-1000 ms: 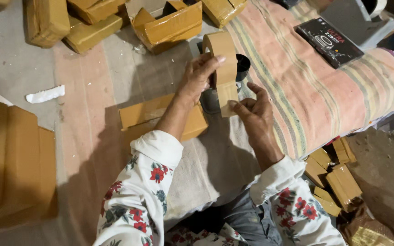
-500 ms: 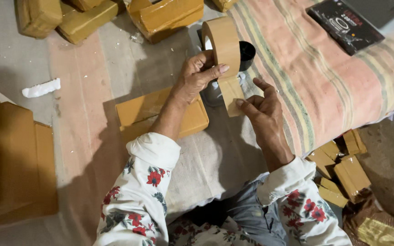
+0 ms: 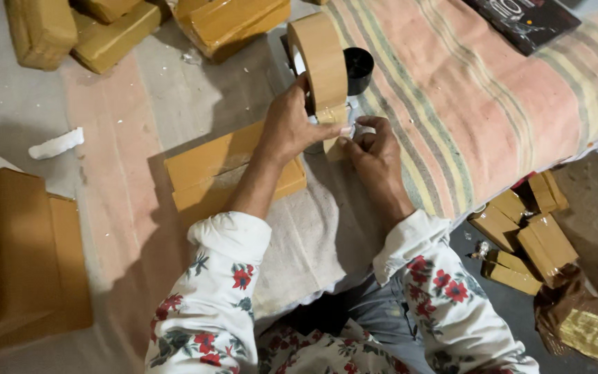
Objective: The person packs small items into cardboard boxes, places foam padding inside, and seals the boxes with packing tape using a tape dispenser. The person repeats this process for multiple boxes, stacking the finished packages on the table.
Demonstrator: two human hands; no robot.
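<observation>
A person in a floral-sleeved shirt works a roll of brown packing tape over a cloth-covered floor, the left hand wrapped around the lower edge of the roll and holding it upright, while the right hand pinches the loose tape end between thumb and fingertips just below it. Both sets of fingers are closed on the tape, the right ones tight on the free strip. Judging by the scene, the work stands at an early stage of one wrap: a short length has been drawn off the roll, but none of it yet touches the flat tan box lying beneath the left forearm, whose top still shows bare. Several taped parcels are piled at the top edge and more small wrapped packets sit on the dark floor at right, suggesting finished pieces. A black cup-like object stands right behind the roll, close enough to be knocked. A striped blanket covers the ground at right, a dark printed packet lies on it, and a crumpled white scrap rests well apart at left.
</observation>
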